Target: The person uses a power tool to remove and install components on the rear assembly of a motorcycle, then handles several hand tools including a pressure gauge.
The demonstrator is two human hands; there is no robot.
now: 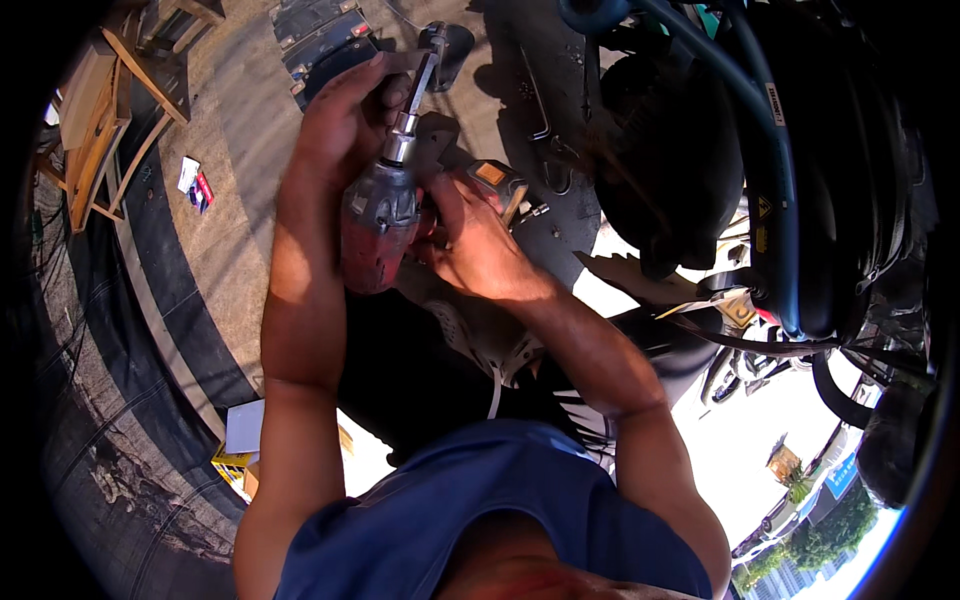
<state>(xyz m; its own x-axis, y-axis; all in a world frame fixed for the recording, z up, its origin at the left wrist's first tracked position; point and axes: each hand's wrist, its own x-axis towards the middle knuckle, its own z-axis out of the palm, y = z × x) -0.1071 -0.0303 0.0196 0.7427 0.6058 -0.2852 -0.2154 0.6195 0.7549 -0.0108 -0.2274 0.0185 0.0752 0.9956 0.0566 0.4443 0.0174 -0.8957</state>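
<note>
My right hand (470,235) is closed round the handle of a red and grey power driver (375,230), pointed away from me. A long silver bit with a socket (405,135) sticks out from its nose. My left hand (345,125) is beside the bit, thumb along it and fingers curled; what they hold is partly hidden. A small metal fitting (436,40) is at the bit's far end, over a dark piece on the ground. An orange and black block (492,176), perhaps a battery, lies beyond my right hand.
A blue tubular frame with black parts (778,170) fills the right. An L-shaped wrench (535,105) lies on the ground. Dark plates (310,40) lie at the top; a wooden stool (100,130) stands at the left, near small packets (195,185) and boxes (240,435).
</note>
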